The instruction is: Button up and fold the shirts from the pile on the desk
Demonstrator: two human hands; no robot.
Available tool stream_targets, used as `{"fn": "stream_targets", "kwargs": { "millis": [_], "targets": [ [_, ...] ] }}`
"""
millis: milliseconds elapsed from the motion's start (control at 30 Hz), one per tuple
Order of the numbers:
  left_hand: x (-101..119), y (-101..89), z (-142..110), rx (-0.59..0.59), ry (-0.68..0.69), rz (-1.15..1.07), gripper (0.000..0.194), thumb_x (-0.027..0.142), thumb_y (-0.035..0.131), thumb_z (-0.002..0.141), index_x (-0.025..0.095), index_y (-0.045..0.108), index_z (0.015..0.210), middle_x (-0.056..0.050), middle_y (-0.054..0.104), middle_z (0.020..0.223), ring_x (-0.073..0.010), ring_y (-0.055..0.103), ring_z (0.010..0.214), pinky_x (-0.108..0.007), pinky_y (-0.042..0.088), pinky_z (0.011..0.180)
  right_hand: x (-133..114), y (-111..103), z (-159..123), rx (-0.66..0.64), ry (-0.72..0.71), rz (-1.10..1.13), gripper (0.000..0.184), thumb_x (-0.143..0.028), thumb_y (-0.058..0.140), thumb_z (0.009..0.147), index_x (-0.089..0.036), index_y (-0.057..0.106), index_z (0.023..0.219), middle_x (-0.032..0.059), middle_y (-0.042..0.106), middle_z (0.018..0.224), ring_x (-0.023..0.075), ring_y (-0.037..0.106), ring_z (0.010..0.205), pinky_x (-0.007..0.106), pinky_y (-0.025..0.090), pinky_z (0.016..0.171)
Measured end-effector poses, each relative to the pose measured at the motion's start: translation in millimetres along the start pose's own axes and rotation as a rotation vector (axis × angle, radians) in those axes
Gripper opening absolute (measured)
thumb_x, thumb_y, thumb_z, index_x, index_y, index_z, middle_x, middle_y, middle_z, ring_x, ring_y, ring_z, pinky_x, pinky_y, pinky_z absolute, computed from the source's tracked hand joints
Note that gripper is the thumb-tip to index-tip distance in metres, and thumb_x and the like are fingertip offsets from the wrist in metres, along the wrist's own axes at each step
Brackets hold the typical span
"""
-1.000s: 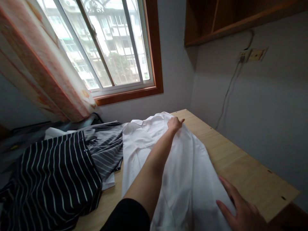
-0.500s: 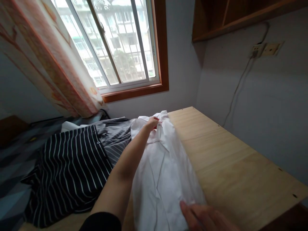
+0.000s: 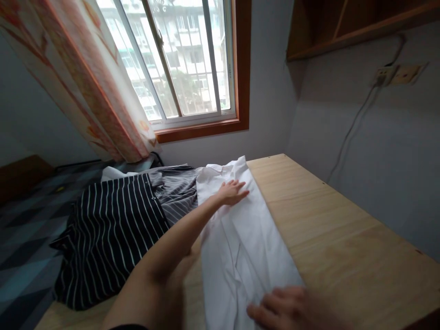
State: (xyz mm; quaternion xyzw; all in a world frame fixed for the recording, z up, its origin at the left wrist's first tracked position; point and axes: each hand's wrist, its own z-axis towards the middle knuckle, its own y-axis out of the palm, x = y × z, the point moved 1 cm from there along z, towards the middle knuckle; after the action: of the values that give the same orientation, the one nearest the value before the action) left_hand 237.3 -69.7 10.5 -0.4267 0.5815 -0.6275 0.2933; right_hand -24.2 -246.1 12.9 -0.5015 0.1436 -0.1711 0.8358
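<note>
A white garment (image 3: 254, 238), folded into a long strip, lies on the wooden board with creases along its middle. It may be a shirt, but its kind is not plain. Near its far end my left hand (image 3: 233, 192) rests flat, fingers spread on the cloth. My right hand (image 3: 282, 305) is at the near end, over the strip's right edge. Its fingers look loosely stretched and apart, though motion blurs them, and I see nothing held. To the left, a black-and-white striped garment (image 3: 113, 229) touches grey striped cloth (image 3: 178, 188).
The pale wooden board (image 3: 330, 238) extends right toward the wall. A checked bed cover (image 3: 27, 247) is at the left. Behind are a window (image 3: 185, 68) and a flowered curtain (image 3: 89, 91). A wall shelf (image 3: 319, 32) and a plugged-in cable (image 3: 354, 123) are at the right.
My left hand has let go of the garment's far end and now lies flat, slightly nearer me. The cloth there looks flatter. My right hand has shifted slightly, and the view has turned left.
</note>
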Motion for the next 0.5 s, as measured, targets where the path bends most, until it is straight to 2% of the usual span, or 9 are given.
{"fn": "stream_targets", "kwargs": {
  "millis": [33, 67, 100, 167, 233, 333, 400, 500],
  "targets": [
    [1, 7.6, -8, -0.004, -0.002, 0.027, 0.063, 0.060, 0.038, 0.094, 0.025, 0.041, 0.146, -0.013, 0.036, 0.154, -0.0334, 0.028, 0.143, -0.052, 0.025, 0.113, 20, -12, 12, -0.031, 0.067, 0.095, 0.022, -0.037, 0.056, 0.092, -0.022, 0.060, 0.109, -0.0008, 0.069, 0.077, 0.0152, 0.064, 0.061, 0.023, 0.049, 0.054],
    [1, 14.7, -14, -0.003, -0.002, 0.054, 0.070, 0.064, 0.036, 0.093, 0.024, 0.034, 0.149, -0.015, 0.029, 0.157, -0.0348, 0.021, 0.146, -0.055, 0.021, 0.114, 45, -21, 27, -0.024, 0.206, 0.147, 0.029, -0.037, 0.056, 0.093, -0.021, 0.059, 0.117, 0.0042, 0.071, 0.096, 0.0188, 0.068, 0.082, 0.028, 0.054, 0.071],
    [0, 20.4, -20, 0.003, 0.001, 0.073, 0.073, 0.066, 0.034, 0.092, 0.023, 0.030, 0.151, -0.015, 0.023, 0.159, -0.0356, 0.016, 0.147, -0.057, 0.019, 0.114, 73, -26, 44, 0.046, 0.289, 0.181, 0.032, -0.037, 0.055, 0.093, -0.019, 0.059, 0.120, 0.0081, 0.070, 0.108, 0.0217, 0.067, 0.095, 0.032, 0.053, 0.082],
    [-3, 24.5, -24, 0.029, 0.030, 0.078, 0.072, 0.066, 0.032, 0.093, 0.023, 0.031, 0.151, -0.016, 0.026, 0.158, -0.0355, 0.018, 0.147, -0.056, 0.019, 0.114, 134, -22, 80, 0.157, 0.447, 0.192, 0.038, -0.036, 0.052, 0.093, -0.015, 0.058, 0.125, 0.0132, 0.065, 0.122, 0.0257, 0.061, 0.111, 0.039, 0.048, 0.095],
    [-11, 17.6, -19, 0.083, 0.071, 0.081, 0.066, 0.062, 0.034, 0.094, 0.022, 0.037, 0.147, -0.014, 0.040, 0.151, -0.0322, 0.030, 0.143, -0.052, 0.025, 0.114, 193, -2, 115, 0.230, 0.575, 0.139, 0.044, -0.033, 0.051, 0.093, -0.009, 0.055, 0.130, 0.0170, 0.058, 0.133, 0.0276, 0.052, 0.125, 0.041, 0.041, 0.105],
    [-32, -5.7, 6, 0.234, 0.043, 0.132, 0.048, 0.046, 0.040, 0.097, 0.022, 0.050, 0.137, -0.011, 0.051, 0.143, -0.0249, 0.040, 0.136, -0.042, 0.030, 0.113, 259, 36, 156, 0.152, 0.676, 0.091, 0.053, -0.031, 0.050, 0.095, -0.002, 0.047, 0.138, 0.0214, 0.044, 0.146, 0.0275, 0.037, 0.138, 0.039, 0.031, 0.113],
    [-48, -19.4, 27, 0.289, -0.021, 0.204, 0.038, 0.034, 0.043, 0.095, 0.021, 0.057, 0.129, -0.011, 0.044, 0.149, -0.0257, 0.036, 0.140, -0.044, 0.028, 0.114, 287, 55, 174, 0.106, 0.715, 0.049, 0.056, -0.030, 0.047, 0.097, -0.002, 0.041, 0.144, 0.0209, 0.036, 0.152, 0.0276, 0.030, 0.142, 0.040, 0.026, 0.115],
    [-68, -24.8, 59, 0.205, -0.049, 0.271, 0.034, 0.026, 0.047, 0.092, 0.023, 0.063, 0.121, -0.009, 0.032, 0.157, -0.0321, 0.025, 0.145, -0.056, 0.023, 0.114, 313, 76, 188, 0.057, 0.785, 0.002, 0.059, -0.031, 0.043, 0.099, -0.003, 0.030, 0.149, 0.0200, 0.026, 0.156, 0.0286, 0.021, 0.145, 0.042, 0.022, 0.116]
  ]
}}
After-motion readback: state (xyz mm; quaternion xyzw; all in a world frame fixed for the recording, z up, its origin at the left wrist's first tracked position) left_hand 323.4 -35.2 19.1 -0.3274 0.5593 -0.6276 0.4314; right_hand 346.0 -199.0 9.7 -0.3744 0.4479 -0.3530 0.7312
